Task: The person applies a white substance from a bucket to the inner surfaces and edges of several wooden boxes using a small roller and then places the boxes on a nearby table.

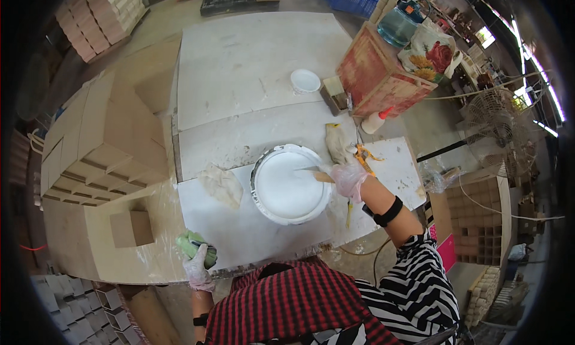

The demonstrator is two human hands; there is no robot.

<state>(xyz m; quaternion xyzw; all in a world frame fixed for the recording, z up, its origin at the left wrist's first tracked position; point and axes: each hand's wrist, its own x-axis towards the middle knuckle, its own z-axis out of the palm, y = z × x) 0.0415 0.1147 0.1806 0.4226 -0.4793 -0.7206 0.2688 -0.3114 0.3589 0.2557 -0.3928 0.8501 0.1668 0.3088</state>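
Note:
A wide round bucket (290,184) of smooth white liquid, like paint or glue, stands on the white-covered table, its rim smeared. My right hand (350,180), in a thin translucent glove, is closed around a flat tool with a wooden part (323,177) and a thin greyish edge, held over the bucket's right side. Its exact kind is unclear. At the table's near edge, my gloved left hand (199,268) grips a green rounded object (193,246) with a dark area beside the fingers. A crumpled whitish cloth (221,186) lies left of the bucket.
Brown cardboard boxes (111,141) are stacked at left, near one small box (131,229). Beyond the bucket sits a white bowl (305,81). Orange-handled pliers (364,159), a red-capped bottle (377,120) and a worn red crate (383,69) stand or lie at right, near a fan (491,117).

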